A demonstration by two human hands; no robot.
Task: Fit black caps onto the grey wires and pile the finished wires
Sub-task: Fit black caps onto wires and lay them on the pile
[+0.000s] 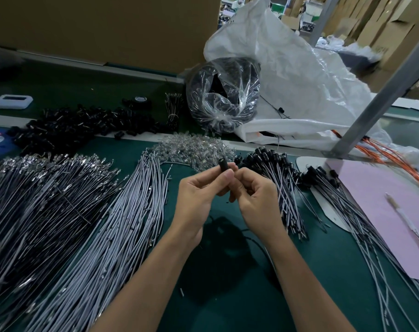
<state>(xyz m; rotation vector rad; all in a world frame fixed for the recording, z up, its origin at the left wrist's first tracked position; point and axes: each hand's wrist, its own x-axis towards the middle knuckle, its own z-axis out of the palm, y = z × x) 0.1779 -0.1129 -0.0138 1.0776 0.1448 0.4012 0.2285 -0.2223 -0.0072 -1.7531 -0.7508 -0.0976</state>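
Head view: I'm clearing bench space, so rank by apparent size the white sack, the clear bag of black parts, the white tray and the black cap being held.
1. white sack
2. clear bag
3. white tray
4. black cap, smallest though nearest the camera

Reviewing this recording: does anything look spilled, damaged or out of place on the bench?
Nothing damaged. One stray black cap lies apart from the cap heap at the far left, and a small loose sliver lies on the green mat between the forearms.
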